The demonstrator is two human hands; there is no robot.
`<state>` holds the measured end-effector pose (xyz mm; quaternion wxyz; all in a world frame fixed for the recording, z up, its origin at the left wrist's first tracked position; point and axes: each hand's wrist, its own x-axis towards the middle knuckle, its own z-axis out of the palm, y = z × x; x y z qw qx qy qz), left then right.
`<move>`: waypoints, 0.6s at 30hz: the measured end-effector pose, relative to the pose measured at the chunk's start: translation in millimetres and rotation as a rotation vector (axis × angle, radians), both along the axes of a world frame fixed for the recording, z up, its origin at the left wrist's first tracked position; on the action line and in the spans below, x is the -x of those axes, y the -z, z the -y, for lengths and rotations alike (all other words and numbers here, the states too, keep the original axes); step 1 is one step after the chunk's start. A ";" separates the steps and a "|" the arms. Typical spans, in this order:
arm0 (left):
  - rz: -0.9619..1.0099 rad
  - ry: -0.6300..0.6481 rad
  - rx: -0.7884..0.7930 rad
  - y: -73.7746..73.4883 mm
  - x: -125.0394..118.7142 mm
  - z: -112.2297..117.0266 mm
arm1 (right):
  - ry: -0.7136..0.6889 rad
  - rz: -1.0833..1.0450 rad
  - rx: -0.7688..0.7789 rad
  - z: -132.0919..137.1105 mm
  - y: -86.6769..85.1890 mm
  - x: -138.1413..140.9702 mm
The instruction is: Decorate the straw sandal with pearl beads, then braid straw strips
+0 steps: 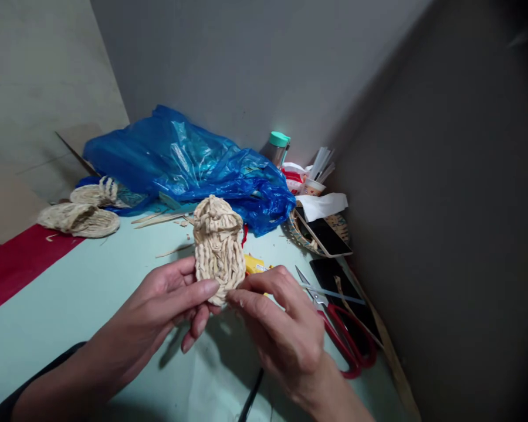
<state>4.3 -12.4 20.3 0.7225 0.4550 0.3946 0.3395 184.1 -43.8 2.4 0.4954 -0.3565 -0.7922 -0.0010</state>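
Observation:
A small woven straw slipper [220, 252] is held up over the table, its toe end pointing away from me and its heel toward me. My left hand [171, 299] grips the left side of the heel, thumb on top and fingers beneath. At the heel's right edge, my right hand [286, 322] is closed, thumb and forefinger pinched against the weave. Whether a loose strand lies between those fingertips is too small to tell. Just behind the slipper, a yellow tool [255, 264] is partly hidden by it and my right hand.
Red-handled scissors [341, 334] lie right of my right hand, near a dark flat object [334, 281]. A phone [323, 234] rests on a woven basket [297, 234]. A blue plastic bag [180, 158] and a bottle [276, 149] stand behind. More straw slippers [81, 220] lie left.

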 end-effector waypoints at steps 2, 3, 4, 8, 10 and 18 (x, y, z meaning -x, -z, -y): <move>-0.055 -0.002 -0.047 0.3 0.2 0.2 | 0.007 0.046 -0.063 -1.1 2.8 0.8; -0.085 0.002 -0.069 0.4 0.3 0.1 | 0.022 0.073 -0.109 -1.7 4.1 1.5; -0.108 0.001 -0.080 0.6 0.3 -0.2 | 0.044 0.102 -0.154 -2.0 5.1 2.6; -0.103 -0.047 -0.063 2.0 -1.0 -2.7 | 0.152 0.158 -0.233 0.3 6.8 9.4; -0.094 -0.097 -0.053 3.3 -1.2 -4.8 | 0.161 0.139 -0.216 4.9 6.3 13.1; -0.053 -0.257 0.018 -7.4 13.2 -10.1 | 0.419 0.270 0.009 59.4 9.0 -32.0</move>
